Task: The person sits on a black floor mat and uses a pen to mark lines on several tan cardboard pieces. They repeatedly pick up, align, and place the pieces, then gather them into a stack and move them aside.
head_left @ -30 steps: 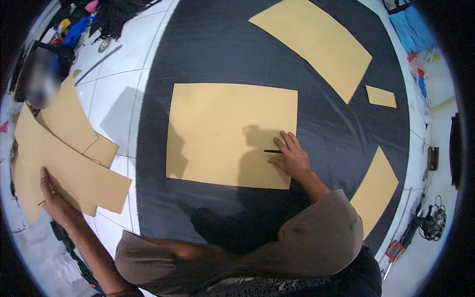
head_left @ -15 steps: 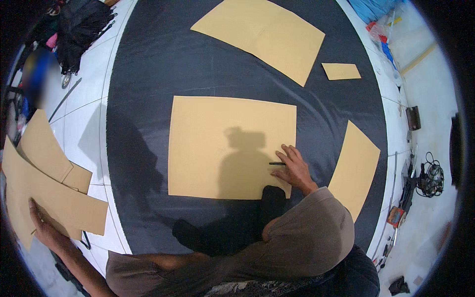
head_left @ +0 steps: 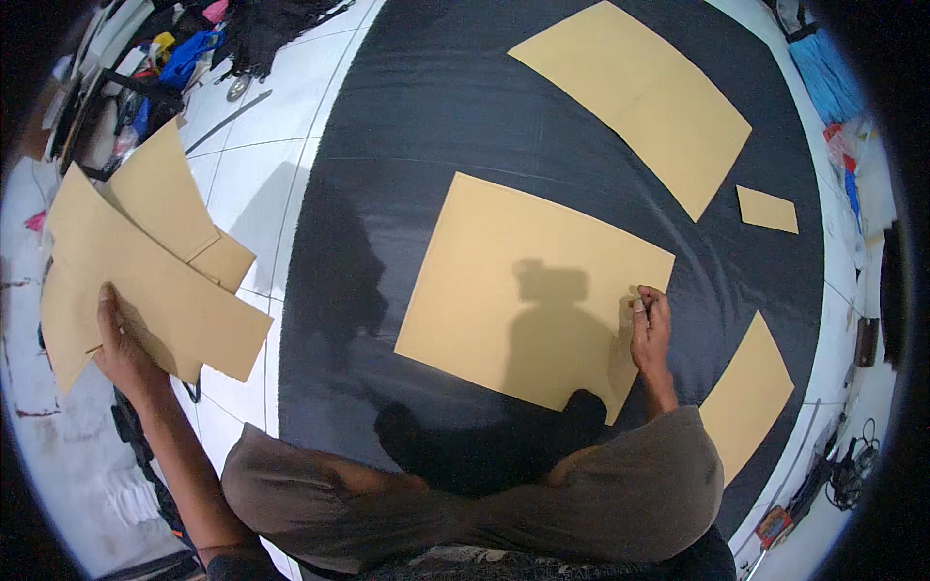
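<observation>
A large tan cardboard pattern piece [head_left: 484, 281] lies tilted on dark cloth [head_left: 426, 145]. My right hand [head_left: 651, 334] is at its right edge, fingers curled together around what seems to be a thin pen, mostly hidden by the fingers. To the left, my left hand [head_left: 124, 344] grips a fanned stack of tan cardboard pieces [head_left: 170, 286], thumb on top, held over the floor beside the cloth. Other cardboard pieces lie on the cloth: a big one [head_left: 649, 107] at the far right, a small one [head_left: 767, 210] beside it, and a long one [head_left: 751, 407] at the right.
White floor tiles [head_left: 257, 189] border the cloth. Black fabric [head_left: 266, 34] and mixed clutter [head_left: 160, 82] are piled at the far left. A blue bag [head_left: 823, 73] sits at the far right, with tangled cables [head_left: 854, 470] nearer. My covered feet rest by the large piece's near edge.
The view has turned left, so the cloth and pieces appear rotated and shifted right. My right hand's fingers have drawn together, and the dark stick seen between them is now mostly hidden.
</observation>
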